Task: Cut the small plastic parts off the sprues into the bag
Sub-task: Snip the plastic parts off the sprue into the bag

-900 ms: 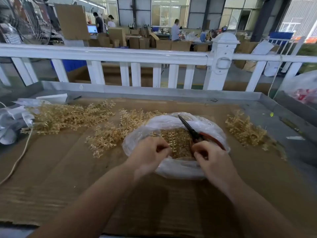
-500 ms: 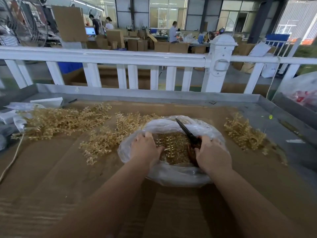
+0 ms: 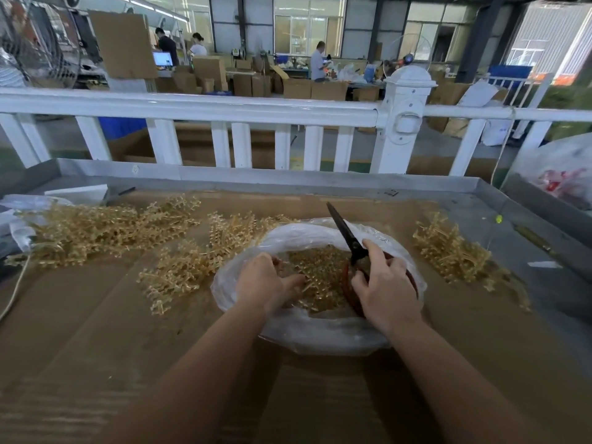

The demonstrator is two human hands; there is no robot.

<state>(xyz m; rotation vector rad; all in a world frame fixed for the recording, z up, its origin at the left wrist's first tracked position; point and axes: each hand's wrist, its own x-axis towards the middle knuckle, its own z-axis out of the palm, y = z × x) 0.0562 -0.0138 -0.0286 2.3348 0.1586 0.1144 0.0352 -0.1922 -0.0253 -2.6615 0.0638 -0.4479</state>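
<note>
A clear plastic bag sits open on the cardboard in front of me, holding a heap of small gold plastic parts. My right hand grips red-handled scissors over the bag, blades closed and pointing up and away. My left hand reaches into the bag's left side, fingers curled among the gold parts; I cannot tell if it holds a sprue. Gold sprues lie in a long pile to the left, with a further clump beside the bag.
A smaller heap of gold sprues lies right of the bag. Brown cardboard covers the metal-rimmed table. A white railing runs along the far edge. Crumpled plastic and a cord lie at far left; another bag is at right.
Both hands have moved further into the bag. The scissors tilted more upright, and my left hand's fingers dug into the gold parts.
</note>
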